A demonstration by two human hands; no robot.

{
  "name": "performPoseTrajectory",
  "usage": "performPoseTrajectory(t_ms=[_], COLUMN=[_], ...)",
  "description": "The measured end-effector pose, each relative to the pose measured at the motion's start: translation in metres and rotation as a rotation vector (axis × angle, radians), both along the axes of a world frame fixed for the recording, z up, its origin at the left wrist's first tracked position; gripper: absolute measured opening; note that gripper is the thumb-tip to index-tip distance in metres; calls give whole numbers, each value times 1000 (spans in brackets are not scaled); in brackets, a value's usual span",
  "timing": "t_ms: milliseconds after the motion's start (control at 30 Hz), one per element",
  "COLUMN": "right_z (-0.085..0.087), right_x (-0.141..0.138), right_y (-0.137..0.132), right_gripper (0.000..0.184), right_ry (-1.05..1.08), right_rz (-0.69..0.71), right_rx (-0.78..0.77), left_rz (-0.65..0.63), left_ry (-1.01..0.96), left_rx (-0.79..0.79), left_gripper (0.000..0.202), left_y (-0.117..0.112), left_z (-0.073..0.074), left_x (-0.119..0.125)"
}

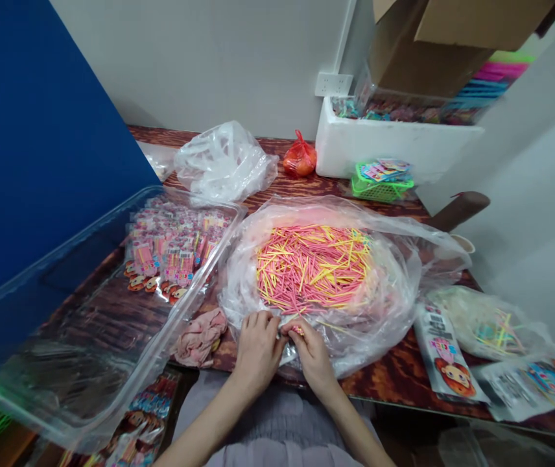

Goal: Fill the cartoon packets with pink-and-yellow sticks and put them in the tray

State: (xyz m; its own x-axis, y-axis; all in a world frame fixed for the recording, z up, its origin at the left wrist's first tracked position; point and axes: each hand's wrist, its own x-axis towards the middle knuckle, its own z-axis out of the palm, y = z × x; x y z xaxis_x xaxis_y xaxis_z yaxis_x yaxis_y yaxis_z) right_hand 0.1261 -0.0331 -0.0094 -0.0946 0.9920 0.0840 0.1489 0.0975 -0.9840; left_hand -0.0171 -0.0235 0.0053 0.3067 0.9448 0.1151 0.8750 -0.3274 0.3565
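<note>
My two hands meet at the table's front edge, before a big clear plastic bag [394, 311] spread open around a heap of thin pink and yellow sticks [314, 269]. My right hand [310, 350] is closed on a small bundle of sticks [297, 330], whose ends show at the fingers. Beside it, my left hand [259, 344] has its fingers curled and its thumb pressed in, seemingly on a small clear plastic packet [287, 353]. Most of that packet is hidden by my hands.
At left stands a clear tub [131, 383] with many filled packets [175, 243]. A crumpled pink cloth [202, 337] lies beside it. Printed pouches [447, 357] and a bag of sticks [496, 324] lie at right. Behind are a white foam box [384, 139] and green basket [379, 189].
</note>
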Motion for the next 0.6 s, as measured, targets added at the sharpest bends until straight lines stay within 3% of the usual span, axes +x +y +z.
performPoseTrajectory(t_ms=[233, 400, 600], right_z=[13, 27, 22], right_x=[4, 18, 33], right_y=[-2, -1, 4], right_gripper=[17, 17, 15], right_ry=[56, 116, 270], right_rz=[-87, -208, -309], right_rx=[30, -32, -71], left_rz=[24, -27, -21], left_ry=[-113, -221, -306], left_rx=[-43, -89, -20], left_gripper=[12, 15, 18], left_y=[14, 26, 31], left_z=[-5, -10, -15], left_x=[0, -7, -16])
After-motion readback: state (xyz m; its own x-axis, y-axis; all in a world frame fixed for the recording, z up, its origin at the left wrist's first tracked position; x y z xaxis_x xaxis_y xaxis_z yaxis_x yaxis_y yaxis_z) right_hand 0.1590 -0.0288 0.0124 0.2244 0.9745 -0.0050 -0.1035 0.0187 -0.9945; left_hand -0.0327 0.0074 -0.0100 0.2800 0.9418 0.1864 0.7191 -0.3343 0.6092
